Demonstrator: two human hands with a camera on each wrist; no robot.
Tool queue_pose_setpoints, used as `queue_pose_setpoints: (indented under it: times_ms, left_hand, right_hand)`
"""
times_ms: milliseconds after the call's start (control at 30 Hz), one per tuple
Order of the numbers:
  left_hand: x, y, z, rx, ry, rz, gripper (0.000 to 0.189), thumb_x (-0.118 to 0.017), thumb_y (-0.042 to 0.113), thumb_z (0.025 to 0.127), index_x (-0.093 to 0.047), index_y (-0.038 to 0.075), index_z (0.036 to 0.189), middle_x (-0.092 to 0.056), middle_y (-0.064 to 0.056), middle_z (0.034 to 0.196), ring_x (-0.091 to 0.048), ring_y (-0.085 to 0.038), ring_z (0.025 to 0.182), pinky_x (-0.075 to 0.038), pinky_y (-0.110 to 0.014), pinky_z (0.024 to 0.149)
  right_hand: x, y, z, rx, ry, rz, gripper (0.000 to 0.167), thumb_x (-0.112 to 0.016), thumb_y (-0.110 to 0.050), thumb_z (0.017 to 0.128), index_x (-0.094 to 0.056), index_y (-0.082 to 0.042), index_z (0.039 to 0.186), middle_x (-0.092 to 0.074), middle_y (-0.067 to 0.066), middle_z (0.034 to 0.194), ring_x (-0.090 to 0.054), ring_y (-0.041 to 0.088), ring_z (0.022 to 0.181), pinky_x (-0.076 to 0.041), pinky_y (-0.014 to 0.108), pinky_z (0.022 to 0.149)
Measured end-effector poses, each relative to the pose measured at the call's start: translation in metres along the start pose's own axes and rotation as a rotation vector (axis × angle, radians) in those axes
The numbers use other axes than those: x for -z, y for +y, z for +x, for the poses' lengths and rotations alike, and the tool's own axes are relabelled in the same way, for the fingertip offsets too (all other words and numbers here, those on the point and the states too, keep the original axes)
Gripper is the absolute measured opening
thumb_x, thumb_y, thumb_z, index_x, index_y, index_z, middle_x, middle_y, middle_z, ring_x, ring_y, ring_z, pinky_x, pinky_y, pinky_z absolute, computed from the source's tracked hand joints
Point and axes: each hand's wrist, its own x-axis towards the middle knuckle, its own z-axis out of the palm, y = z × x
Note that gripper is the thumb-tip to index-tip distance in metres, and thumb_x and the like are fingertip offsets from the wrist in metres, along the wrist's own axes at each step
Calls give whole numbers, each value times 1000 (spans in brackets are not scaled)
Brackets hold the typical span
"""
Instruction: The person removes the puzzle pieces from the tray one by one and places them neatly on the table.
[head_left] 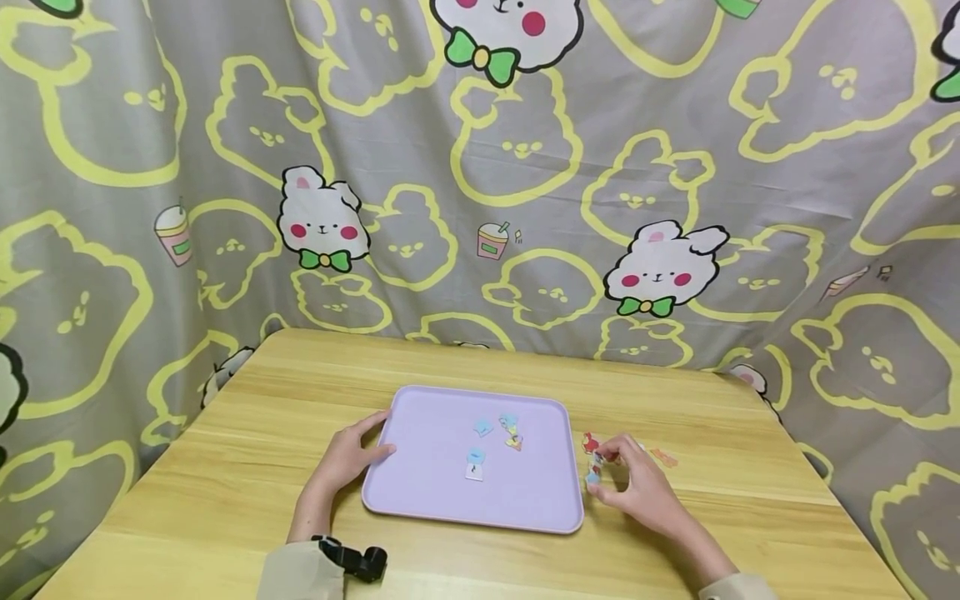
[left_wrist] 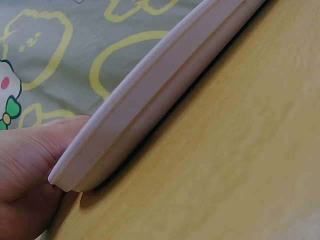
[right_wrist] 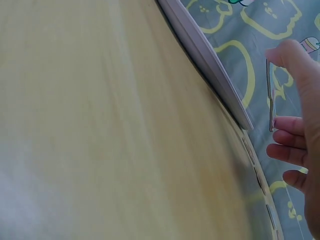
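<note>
A lilac tray (head_left: 420, 492) lies on the wooden table. My left hand (head_left: 348, 454) grips its left edge, the thumb over the rim; the left wrist view shows the hand (left_wrist: 30, 170) at the tray's outer wall (left_wrist: 135, 105). Just off the right edge, my right hand (head_left: 645, 487) pinches a thin, flat puzzle piece (head_left: 593, 477) between thumb and finger. Seen edge-on in the right wrist view, that piece (right_wrist: 270, 95) is held upright. On the tray lie a light blue piece (head_left: 483, 427), a multicoloured joined strip (head_left: 513, 433) and a blue-and-white pair (head_left: 475, 472).
Right of the tray, a red piece (head_left: 590, 442) and an orange piece (head_left: 664, 457) lie on the table (head_left: 750, 508), partly around my right hand. A patterned grey curtain (head_left: 420, 158) hangs behind the table and at both sides. A black strap device (head_left: 363, 562) sits on my left wrist.
</note>
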Motion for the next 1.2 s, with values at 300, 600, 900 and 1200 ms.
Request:
queue_pose_setpoints:
  times_ms: [300, 600, 900, 1200]
  left_hand:
    - [-1, -4, 0, -2, 6, 5, 60, -68, 18, 92, -46, 9, 146, -44, -23, 150, -34, -45, 142, -30, -59, 117]
    - [0, 0, -1, -1, 3, -5, 60, -68, 17, 92, -46, 9, 146, -44, -23, 150, -34, -45, 143, -29, -60, 118]
    - [0, -3, 3, -8, 12, 1, 60, -69, 17, 90, -47, 9, 146, -45, -23, 149, -35, -44, 142, -30, -59, 117]
    - [1, -4, 4, -7, 17, 10, 60, -70, 17, 90, -48, 10, 145, -46, -23, 149, -36, -44, 142, -31, -58, 117]
  right_hand:
    - [3, 3, 4, 75, -62, -28, 42, -84, -28, 68, -60, -14, 100, -59, -9, 97, -59, 11, 87, -53, 27, 75]
    - [5, 9, 6, 82, -127, -125, 46, -84, -37, 67, -60, -18, 100, -55, -15, 96, -54, 3, 90, -50, 29, 78]
    - [8, 10, 10, 97, -180, -185, 46, -84, -41, 64, -60, -21, 98, -55, -14, 95, -53, 3, 89, -49, 29, 77]
    - [10, 14, 12, 130, -244, -230, 50, -84, -44, 63, -60, -21, 100, -54, -15, 97, -50, 0, 92, -49, 30, 79]
